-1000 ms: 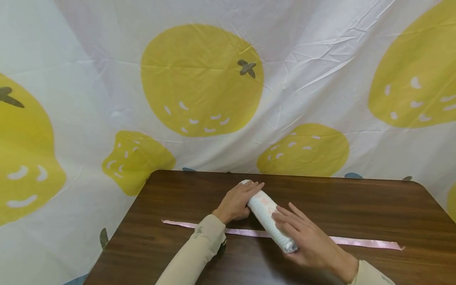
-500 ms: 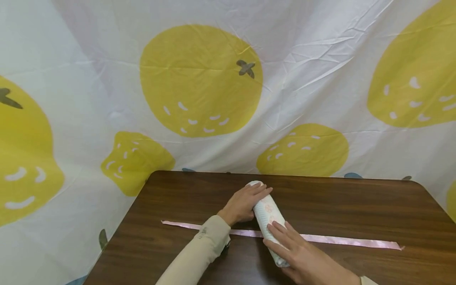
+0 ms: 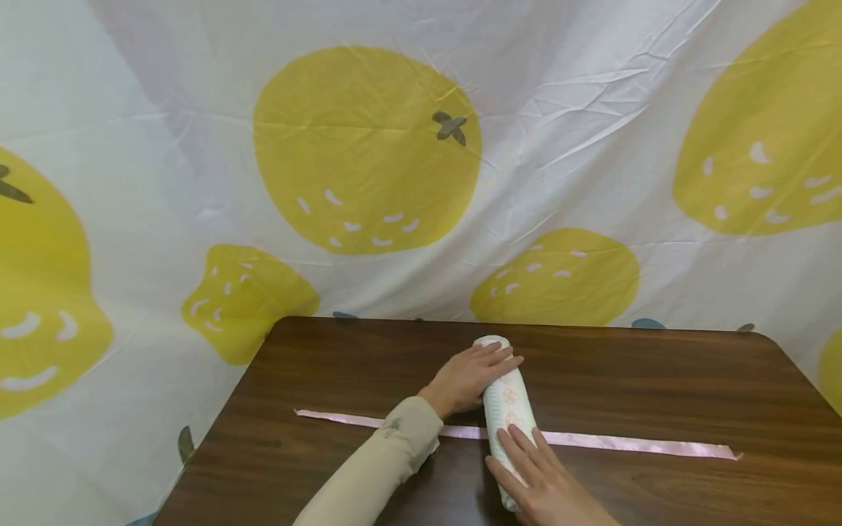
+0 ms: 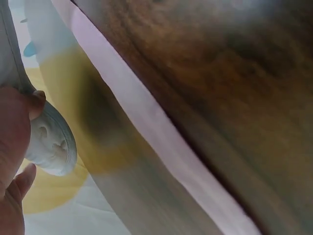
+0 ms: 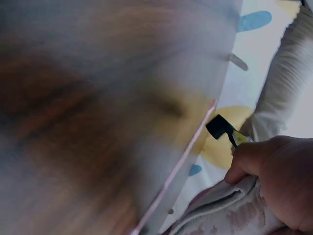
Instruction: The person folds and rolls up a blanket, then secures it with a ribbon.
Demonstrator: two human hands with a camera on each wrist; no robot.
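A rolled white towel [image 3: 509, 398] with pale pink prints points away from me and crosses a pink satin ribbon [image 3: 631, 442] in the head view. My left hand [image 3: 468, 376] grips its far end, fingers laid over the top; a thumb and fingertip show at the roll [image 4: 54, 149] in the left wrist view. At the near end my right hand [image 3: 542, 482] holds it, fingers spread along the upper side. The right wrist view shows that thumb against the towel's layered edge [image 5: 222, 208]. The roll's underside is hidden in the head view.
The ribbon lies stretched left to right on a dark brown wooden table [image 3: 263, 456]. Behind the table hangs a white cloth with yellow lemon prints [image 3: 368, 183]. A small black device [image 5: 218, 127] sits at the left sleeve in the right wrist view.
The towel has turned from slanting to nearly straight away from me. Its far end and my left hand moved right, while my right hand came nearer and slightly left.
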